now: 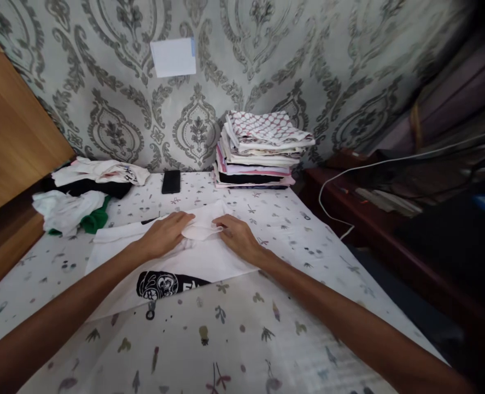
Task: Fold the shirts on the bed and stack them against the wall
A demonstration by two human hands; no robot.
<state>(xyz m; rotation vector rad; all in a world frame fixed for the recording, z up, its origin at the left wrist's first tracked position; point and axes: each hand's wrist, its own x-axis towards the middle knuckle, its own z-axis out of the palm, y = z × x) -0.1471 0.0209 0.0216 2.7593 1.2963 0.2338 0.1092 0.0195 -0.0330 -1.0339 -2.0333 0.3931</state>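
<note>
White garment [221,264]: on patterned sheet [246,339]
Left hand [164,235]: fingers nearly closed on raised fold
Right hand [240,238]: thumb and finger pinching fold's other side
Handling: likely light, limp
Best hold: opposite edges

From here, the phone [171,181] lies on the sheet [242,334] between the clothes heap [98,178] to its left and the fabric stack [262,150] to its right, the wall [242,33] behind them. In front lies the garment [221,261]; off right, the cable [369,165].
</note>
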